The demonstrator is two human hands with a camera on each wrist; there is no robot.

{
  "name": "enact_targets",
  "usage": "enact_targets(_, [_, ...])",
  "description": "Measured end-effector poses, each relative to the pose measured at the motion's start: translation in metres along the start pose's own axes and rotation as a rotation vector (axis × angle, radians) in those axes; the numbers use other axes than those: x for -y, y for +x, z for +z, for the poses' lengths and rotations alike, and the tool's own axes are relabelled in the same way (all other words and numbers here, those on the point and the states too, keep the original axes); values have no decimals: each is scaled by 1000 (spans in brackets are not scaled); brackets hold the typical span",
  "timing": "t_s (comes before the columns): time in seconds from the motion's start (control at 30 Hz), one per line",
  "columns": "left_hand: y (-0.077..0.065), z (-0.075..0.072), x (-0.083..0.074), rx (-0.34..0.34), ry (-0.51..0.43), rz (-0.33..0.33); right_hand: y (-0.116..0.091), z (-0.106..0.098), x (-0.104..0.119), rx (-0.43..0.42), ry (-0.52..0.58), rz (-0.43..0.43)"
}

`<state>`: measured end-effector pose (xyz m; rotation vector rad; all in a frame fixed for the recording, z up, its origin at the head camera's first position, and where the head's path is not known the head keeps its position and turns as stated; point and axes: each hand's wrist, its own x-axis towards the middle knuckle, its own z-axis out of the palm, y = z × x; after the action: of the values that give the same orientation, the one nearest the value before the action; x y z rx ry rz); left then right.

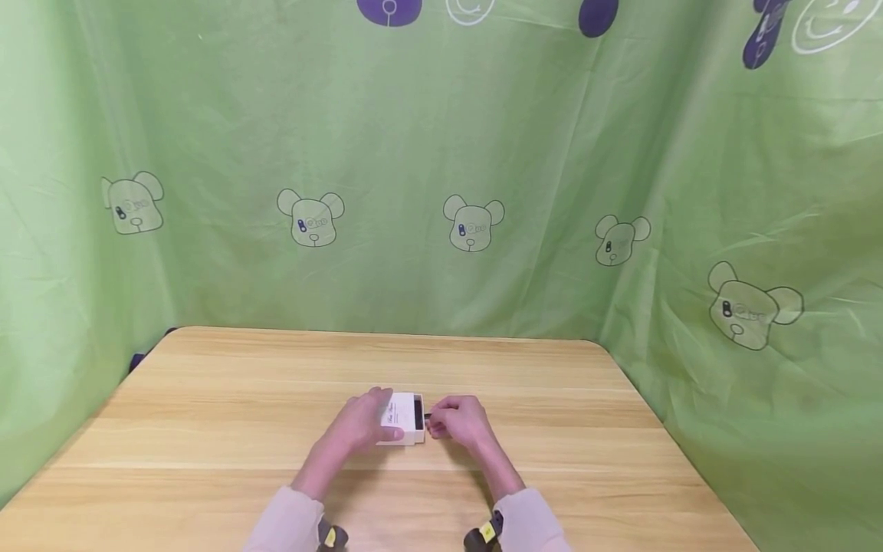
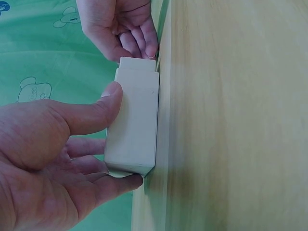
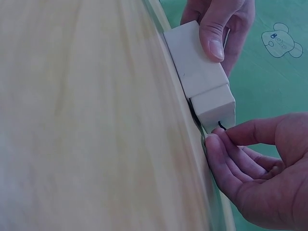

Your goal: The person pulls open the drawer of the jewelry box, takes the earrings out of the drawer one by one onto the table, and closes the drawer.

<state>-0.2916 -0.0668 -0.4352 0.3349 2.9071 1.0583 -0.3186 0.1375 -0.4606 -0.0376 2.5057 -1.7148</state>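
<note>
A small white sliding box with dark script on its top lies on the table, its inner drawer pulled partly out toward the right. Dark contents show in the drawer's open strip in the head view. My left hand grips the box's sleeve, thumb along the near side and fingers around the far side and end. At the drawer's end, my right hand pinches a short black pull cord between thumb and forefinger. The other right fingers curl below it.
The box rests on a light wood-grain table with rounded far corners. Green curtains printed with bear heads hang behind the table and along both sides.
</note>
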Motion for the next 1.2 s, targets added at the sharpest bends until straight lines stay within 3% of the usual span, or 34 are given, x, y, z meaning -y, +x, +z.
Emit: enact_targets(1.2, [1,0,1,-3,-2,4,1,-9,-1,15,-6,11])
